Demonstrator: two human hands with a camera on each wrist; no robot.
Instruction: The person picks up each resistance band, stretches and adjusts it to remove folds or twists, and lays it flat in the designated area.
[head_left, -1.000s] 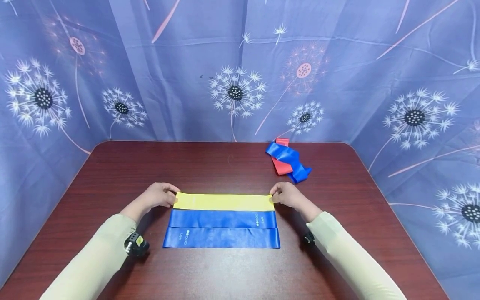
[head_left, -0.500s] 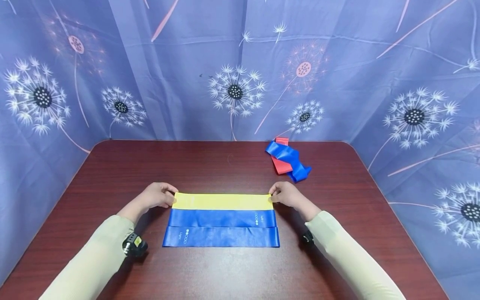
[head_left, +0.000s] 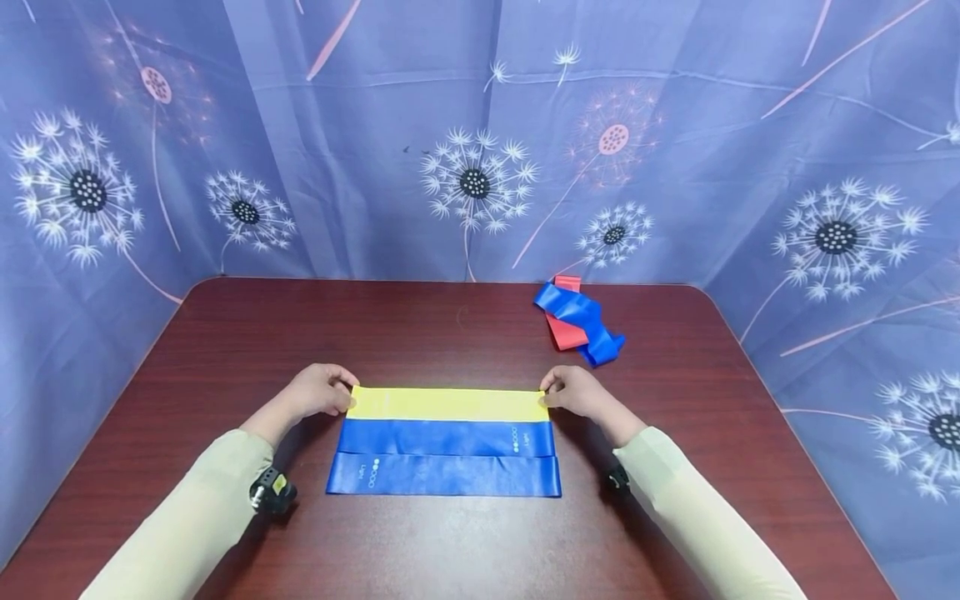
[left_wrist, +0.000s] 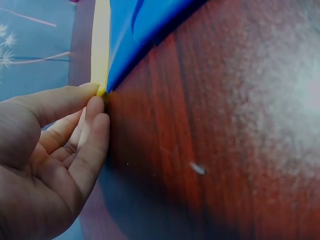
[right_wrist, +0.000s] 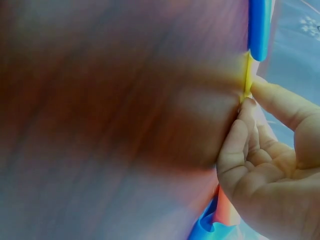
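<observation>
A yellow resistance band (head_left: 446,404) lies flat and straight across the table, just beyond two blue bands. My left hand (head_left: 321,390) pinches its left end between thumb and fingertips, also plain in the left wrist view, where the hand (left_wrist: 60,145) meets the yellow edge. At the other end my right hand (head_left: 573,390) pinches the band's corner; the right wrist view shows thumb and fingers of that hand (right_wrist: 270,150) on the yellow strip. The upper blue band (head_left: 442,437) and the lower blue band (head_left: 457,475) lie side by side, both with "Light" printed on them.
Toward the back right lie a crumpled blue band (head_left: 581,312) and a red band (head_left: 566,333) beneath it. The dark wooden table (head_left: 450,542) ends at a blue dandelion-print curtain (head_left: 360,167) behind and at both sides.
Both hands keep their pinch on the yellow band's ends, and the bands stay in place. Only a slight shift of the whole head view shows.
</observation>
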